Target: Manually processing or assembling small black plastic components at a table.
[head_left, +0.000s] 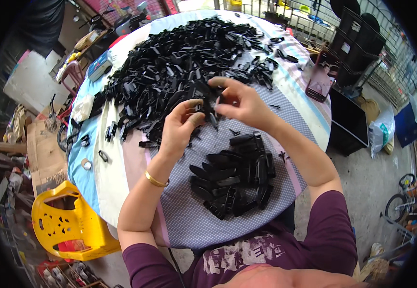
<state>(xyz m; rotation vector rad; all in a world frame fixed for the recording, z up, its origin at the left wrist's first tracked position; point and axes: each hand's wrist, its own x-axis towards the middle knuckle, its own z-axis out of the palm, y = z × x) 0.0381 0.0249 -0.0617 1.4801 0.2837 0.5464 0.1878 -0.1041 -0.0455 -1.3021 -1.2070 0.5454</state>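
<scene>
Over the far half of the cloth-covered round table (179,225) spreads a large heap of small black plastic pieces (160,62), narrow and clip-like. My left hand (182,124) is closed, with thumb and fingers pinching a black plastic piece (199,108) at the heap's near edge. Just right of it, my right hand (242,103) has its fingers bent inward toward that piece. Its thumb and a bent finger come together, but what lies between them is too small to make out. Nearer to me rests a smaller pile of longer, curved black pieces (225,180), some lying side by side.
A phone (322,77) stands at the table's right edge. At the left edge are a blue box (100,66) and a small round container (87,165). A yellow plastic chair (71,223) stands at the near left, and a black crate (348,125) is on the floor at right.
</scene>
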